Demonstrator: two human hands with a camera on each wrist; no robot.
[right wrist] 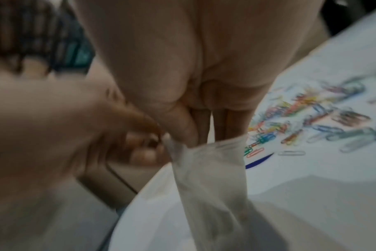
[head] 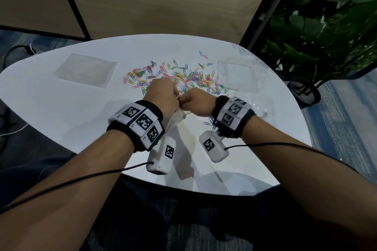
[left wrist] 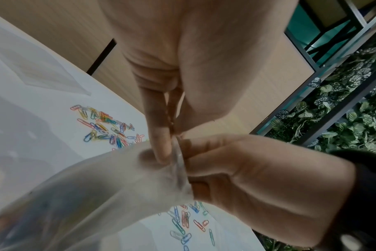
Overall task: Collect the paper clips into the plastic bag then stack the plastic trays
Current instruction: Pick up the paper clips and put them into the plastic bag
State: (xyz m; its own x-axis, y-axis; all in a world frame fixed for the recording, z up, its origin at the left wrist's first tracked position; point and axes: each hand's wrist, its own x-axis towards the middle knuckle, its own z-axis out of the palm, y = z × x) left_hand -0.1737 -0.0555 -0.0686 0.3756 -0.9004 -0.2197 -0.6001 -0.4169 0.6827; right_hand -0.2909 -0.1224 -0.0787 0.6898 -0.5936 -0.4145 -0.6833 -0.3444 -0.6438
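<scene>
A clear plastic bag [head: 177, 118] hangs between both hands just above the white table [head: 61, 112]. My left hand [head: 163, 96] pinches one side of the bag's top edge [left wrist: 179, 163]. My right hand [head: 195, 101] pinches the other side, right against the left hand. In the right wrist view the bag [right wrist: 213, 173] droops down from the fingers [right wrist: 187, 129]. Several coloured paper clips [head: 175, 75] lie scattered beyond the hands. One clear plastic tray [head: 86, 70] sits at the far left, another clear tray [head: 238, 74] at the far right.
A few stray clips [head: 210, 124] lie under my right wrist. A clear plastic piece [head: 262, 108] lies near the table's right edge. A potted plant [head: 318, 32] stands right of the table, and wooden panels [head: 163, 0] rise behind it.
</scene>
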